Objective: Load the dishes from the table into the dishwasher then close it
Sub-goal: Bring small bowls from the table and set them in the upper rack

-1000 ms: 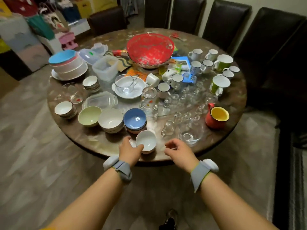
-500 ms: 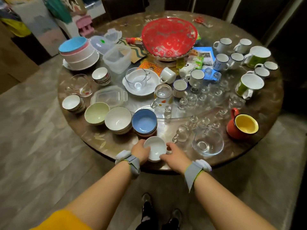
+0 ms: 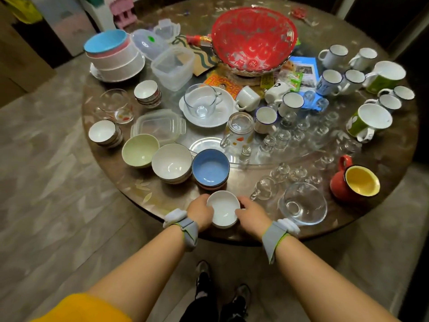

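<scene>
At the near edge of the round table (image 3: 111, 182), head view: both hands close on one small white bowl (image 3: 223, 209). Left hand (image 3: 200, 213) cups its left side, fingers curled round the wall; right hand (image 3: 251, 213) grips the right side, thumb at the rim. Bowl seems to sit on another of the same kind — a second rim shows beneath, hard to be sure. Whether it rests on the table or is just off it, cannot tell.

Just behind it: blue bowl (image 3: 210, 168) on a short stack, beside it a white bowl (image 3: 172, 162) also stacked, then a pale green bowl (image 3: 140, 150). To the right, a clear glass bowl (image 3: 303, 203) near the table edge and a red mug with yellow inside (image 3: 355, 183). Many cups, glasses and mugs farther back; red dish (image 3: 254, 38) at the far side.

Step in hand, by my reading: the pick-up of a first small load — nearly everything remains on the table. Dishwasher not in view. Next move calls for a level lift clear of the blue stack, then a turn away to wherever the machine stands.
</scene>
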Demonstrator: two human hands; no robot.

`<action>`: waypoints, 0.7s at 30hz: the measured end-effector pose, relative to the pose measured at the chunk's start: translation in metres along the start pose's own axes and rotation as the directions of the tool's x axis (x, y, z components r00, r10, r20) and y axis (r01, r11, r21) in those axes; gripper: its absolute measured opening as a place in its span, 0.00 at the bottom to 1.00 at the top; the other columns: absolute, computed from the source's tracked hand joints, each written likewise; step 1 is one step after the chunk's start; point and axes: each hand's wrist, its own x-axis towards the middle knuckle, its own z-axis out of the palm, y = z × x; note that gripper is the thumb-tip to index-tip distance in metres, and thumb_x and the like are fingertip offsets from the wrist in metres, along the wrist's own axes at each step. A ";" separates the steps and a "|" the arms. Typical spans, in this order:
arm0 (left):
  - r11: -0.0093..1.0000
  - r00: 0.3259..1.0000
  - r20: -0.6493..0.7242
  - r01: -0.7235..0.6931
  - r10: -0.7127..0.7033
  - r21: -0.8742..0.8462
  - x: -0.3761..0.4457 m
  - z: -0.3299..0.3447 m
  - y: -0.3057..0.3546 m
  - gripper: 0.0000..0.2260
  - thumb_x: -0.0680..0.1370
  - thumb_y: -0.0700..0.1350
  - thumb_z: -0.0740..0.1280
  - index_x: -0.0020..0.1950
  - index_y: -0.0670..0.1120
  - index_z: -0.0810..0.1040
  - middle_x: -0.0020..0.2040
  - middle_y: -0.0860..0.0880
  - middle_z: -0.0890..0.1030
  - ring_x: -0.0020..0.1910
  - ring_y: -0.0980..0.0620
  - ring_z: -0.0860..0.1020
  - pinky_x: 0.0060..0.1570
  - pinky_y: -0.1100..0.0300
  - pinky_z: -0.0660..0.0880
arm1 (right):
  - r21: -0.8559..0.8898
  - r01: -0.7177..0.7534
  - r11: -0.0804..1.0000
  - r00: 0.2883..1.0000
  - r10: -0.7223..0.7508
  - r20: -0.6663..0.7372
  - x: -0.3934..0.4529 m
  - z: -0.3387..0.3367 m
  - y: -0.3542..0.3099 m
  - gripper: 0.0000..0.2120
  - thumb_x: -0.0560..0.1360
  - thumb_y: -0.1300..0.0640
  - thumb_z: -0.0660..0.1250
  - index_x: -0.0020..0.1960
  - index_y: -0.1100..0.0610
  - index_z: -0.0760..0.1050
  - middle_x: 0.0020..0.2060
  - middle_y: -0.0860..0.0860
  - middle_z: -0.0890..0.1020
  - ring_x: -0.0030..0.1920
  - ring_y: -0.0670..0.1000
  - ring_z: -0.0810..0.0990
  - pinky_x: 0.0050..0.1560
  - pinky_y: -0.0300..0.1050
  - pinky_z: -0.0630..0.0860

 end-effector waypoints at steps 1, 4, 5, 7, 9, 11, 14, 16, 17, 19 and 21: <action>1.000 1.000 0.001 0.006 -0.006 -0.013 0.000 0.000 0.000 0.17 0.77 0.37 0.58 0.65 0.43 0.73 0.61 0.40 0.77 0.60 0.41 0.75 0.56 0.54 0.72 | 0.006 0.000 1.000 1.000 0.000 -0.005 0.001 0.000 0.001 0.20 0.76 0.62 0.59 0.67 0.55 0.71 0.59 0.57 0.78 0.58 0.60 0.76 0.60 0.53 0.74; 0.998 1.000 0.020 0.024 -0.023 -0.051 -0.004 -0.002 0.000 0.17 0.76 0.38 0.61 0.65 0.44 0.73 0.60 0.41 0.78 0.59 0.42 0.75 0.57 0.53 0.74 | -0.052 0.002 0.999 1.000 -0.002 0.001 0.001 0.000 0.001 0.20 0.76 0.62 0.60 0.67 0.55 0.71 0.61 0.57 0.78 0.60 0.59 0.75 0.60 0.50 0.73; 0.999 1.000 0.026 0.017 -0.015 -0.048 -0.006 -0.002 0.000 0.17 0.76 0.40 0.62 0.65 0.44 0.73 0.61 0.42 0.77 0.60 0.42 0.75 0.58 0.54 0.73 | -0.118 0.012 0.993 1.000 -0.012 -0.001 0.000 0.001 -0.001 0.19 0.76 0.60 0.60 0.67 0.56 0.71 0.61 0.57 0.77 0.61 0.59 0.75 0.60 0.49 0.73; 1.000 1.000 0.028 0.002 -0.001 -0.028 -0.009 -0.003 0.001 0.18 0.76 0.43 0.65 0.67 0.45 0.72 0.62 0.44 0.77 0.60 0.44 0.75 0.57 0.56 0.73 | -0.274 0.044 0.961 0.999 -0.051 -0.017 -0.003 0.000 -0.006 0.18 0.75 0.56 0.62 0.65 0.57 0.69 0.61 0.57 0.76 0.60 0.59 0.75 0.57 0.48 0.73; 0.999 1.000 0.009 -0.006 0.007 -0.036 -0.015 -0.006 0.001 0.19 0.76 0.45 0.66 0.67 0.46 0.72 0.61 0.45 0.78 0.60 0.45 0.76 0.57 0.56 0.74 | -0.395 0.089 0.914 0.994 -0.109 -0.027 -0.009 -0.002 -0.014 0.18 0.75 0.54 0.62 0.62 0.57 0.68 0.60 0.57 0.74 0.59 0.60 0.74 0.53 0.48 0.72; 0.996 1.000 0.005 0.024 -0.024 -0.082 -0.017 -0.011 0.001 0.18 0.76 0.46 0.66 0.66 0.47 0.73 0.60 0.46 0.79 0.58 0.44 0.78 0.56 0.53 0.76 | -0.460 0.115 0.880 0.989 -0.143 -0.026 -0.012 -0.004 -0.023 0.19 0.75 0.54 0.62 0.64 0.57 0.66 0.60 0.57 0.73 0.59 0.60 0.74 0.52 0.48 0.71; 0.984 0.996 0.016 0.085 -0.084 -0.157 -0.022 -0.014 -0.001 0.16 0.76 0.46 0.66 0.64 0.49 0.74 0.53 0.47 0.80 0.48 0.44 0.80 0.52 0.50 0.80 | -0.488 0.097 0.868 0.992 -0.124 -0.024 -0.015 -0.006 -0.028 0.20 0.76 0.54 0.61 0.66 0.58 0.65 0.61 0.57 0.74 0.60 0.60 0.74 0.52 0.47 0.70; 0.968 0.995 0.015 0.103 -0.103 -0.227 -0.028 -0.014 -0.001 0.16 0.77 0.44 0.66 0.64 0.47 0.73 0.45 0.49 0.78 0.40 0.46 0.77 0.49 0.50 0.79 | -0.483 0.099 0.870 0.993 -0.117 -0.007 -0.019 -0.006 -0.027 0.20 0.76 0.53 0.63 0.65 0.58 0.66 0.62 0.58 0.74 0.61 0.60 0.74 0.54 0.47 0.71; 0.961 0.994 0.014 0.104 -0.104 -0.255 -0.030 -0.013 -0.001 0.15 0.77 0.43 0.65 0.64 0.47 0.73 0.42 0.50 0.77 0.39 0.46 0.76 0.48 0.50 0.79 | -0.480 0.115 0.870 0.991 -0.132 -0.001 -0.022 -0.006 -0.026 0.20 0.75 0.53 0.64 0.65 0.58 0.66 0.62 0.58 0.73 0.61 0.60 0.74 0.55 0.48 0.71; 0.954 0.995 0.014 0.101 -0.101 -0.281 -0.032 -0.013 -0.001 0.14 0.77 0.43 0.65 0.63 0.47 0.72 0.41 0.51 0.76 0.40 0.46 0.76 0.48 0.49 0.78 | -0.485 0.164 0.859 0.981 -0.193 -0.011 -0.026 -0.004 -0.025 0.24 0.74 0.52 0.65 0.67 0.57 0.64 0.65 0.56 0.69 0.64 0.59 0.71 0.60 0.49 0.71; 0.942 0.994 0.014 0.106 -0.107 -0.318 -0.035 -0.011 -0.002 0.14 0.77 0.42 0.65 0.63 0.45 0.72 0.40 0.50 0.76 0.38 0.47 0.76 0.44 0.50 0.78 | -0.491 0.229 0.841 0.962 -0.272 -0.017 -0.030 -0.001 -0.022 0.30 0.74 0.53 0.66 0.72 0.56 0.59 0.69 0.55 0.63 0.68 0.59 0.66 0.65 0.49 0.69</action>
